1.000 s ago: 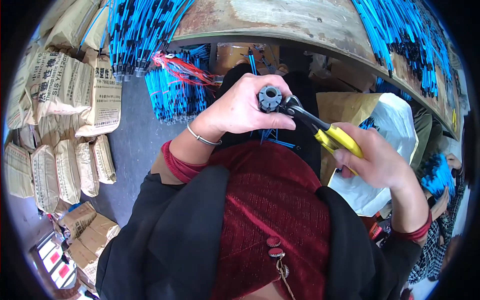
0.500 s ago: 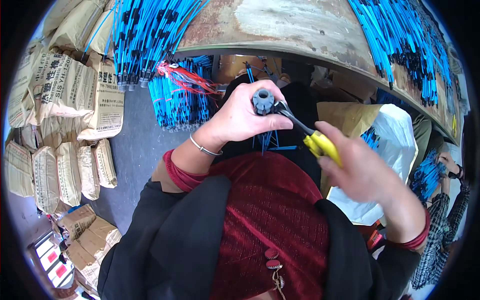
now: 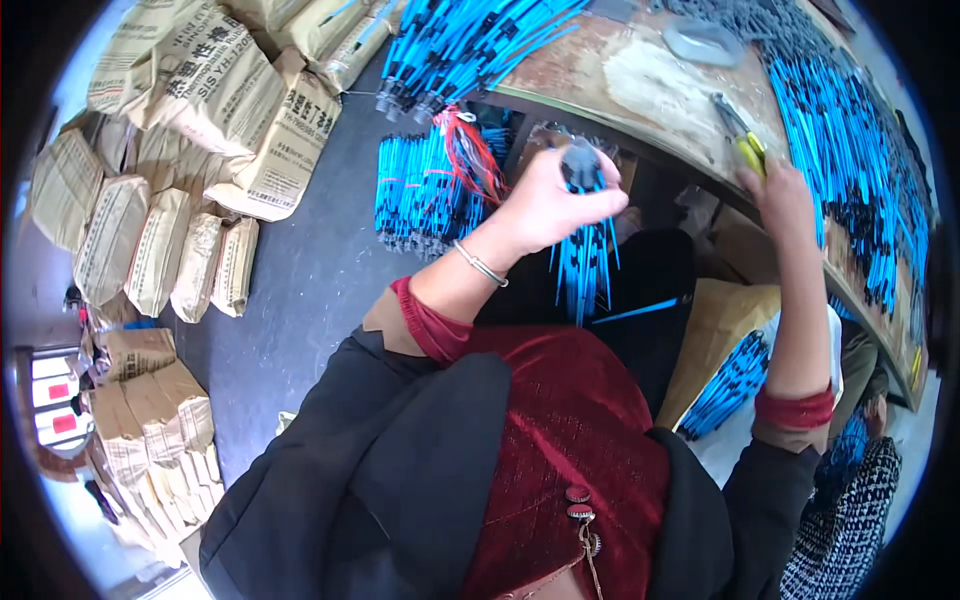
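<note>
My left hand [image 3: 555, 205] is closed round a bundle of thin blue rods [image 3: 583, 275]. Their dark grey ends show together above my fist, and the rods hang down below it over my lap. Out to the right, my right hand [image 3: 785, 205] grips the handle ends of yellow-handled pliers [image 3: 749, 152]. The pliers' dark metal jaws point away from me, over the wooden tabletop. A loose blue rod [image 3: 640, 310] lies across my dark trousers.
On the wooden table [image 3: 560, 75] lie piles of blue rods [image 3: 830, 150] and a clear plastic tray [image 3: 703, 43]. Tied rod bundles [image 3: 430, 190] with red strings [image 3: 470, 155] stand beneath its left end. Paper sacks [image 3: 215, 80] line the left; an open sack [image 3: 725, 310] holds rods. A co-worker's patterned sleeve [image 3: 850, 525] shows.
My right hand has drawn the pliers away from the bundle, up and right over the table. The bundle has tipped, showing more rod lengths. The whole view has shifted.
</note>
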Motion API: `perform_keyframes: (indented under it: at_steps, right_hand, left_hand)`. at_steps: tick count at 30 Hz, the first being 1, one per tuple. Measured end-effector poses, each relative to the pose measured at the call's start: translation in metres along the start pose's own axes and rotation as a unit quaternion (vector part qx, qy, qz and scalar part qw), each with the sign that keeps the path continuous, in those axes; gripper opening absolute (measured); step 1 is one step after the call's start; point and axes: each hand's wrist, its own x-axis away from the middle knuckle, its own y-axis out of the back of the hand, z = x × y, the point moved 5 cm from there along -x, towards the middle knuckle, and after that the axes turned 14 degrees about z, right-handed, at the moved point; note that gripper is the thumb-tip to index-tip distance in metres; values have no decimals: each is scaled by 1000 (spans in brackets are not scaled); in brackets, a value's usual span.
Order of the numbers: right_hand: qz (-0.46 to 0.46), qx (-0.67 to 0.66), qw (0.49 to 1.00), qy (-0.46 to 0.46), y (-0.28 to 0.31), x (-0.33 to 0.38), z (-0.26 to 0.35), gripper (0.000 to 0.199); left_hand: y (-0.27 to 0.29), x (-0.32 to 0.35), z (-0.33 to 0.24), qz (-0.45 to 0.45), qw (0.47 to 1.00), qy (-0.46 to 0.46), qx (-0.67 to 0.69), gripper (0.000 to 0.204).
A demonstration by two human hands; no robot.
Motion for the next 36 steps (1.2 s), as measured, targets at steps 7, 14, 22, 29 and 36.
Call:
perform_keyframes:
  at_steps: [7,14,22,29,36]
  right_hand:
    - [296,-660,558,406,7,162,75,46]
    - [-142,-575,768,244,-47,138,83,91]
    - [-200,-684,531,459,0,116,66,56]
    - [-87,-602,721,331,-32,119,88,44]
    - [-70,-734,631,242,-54,110,115,35]
  left_hand:
    - [82,29,-68,-141,939,-180,258,21]
    - [30,4,23,-105,838,-120,521,29]
    - [-75,15,84,2,760,192,621,25]
    - [4,43,81,121,845,277,-441,29]
    - [-30,41,57,117,992,-4,-43,20]
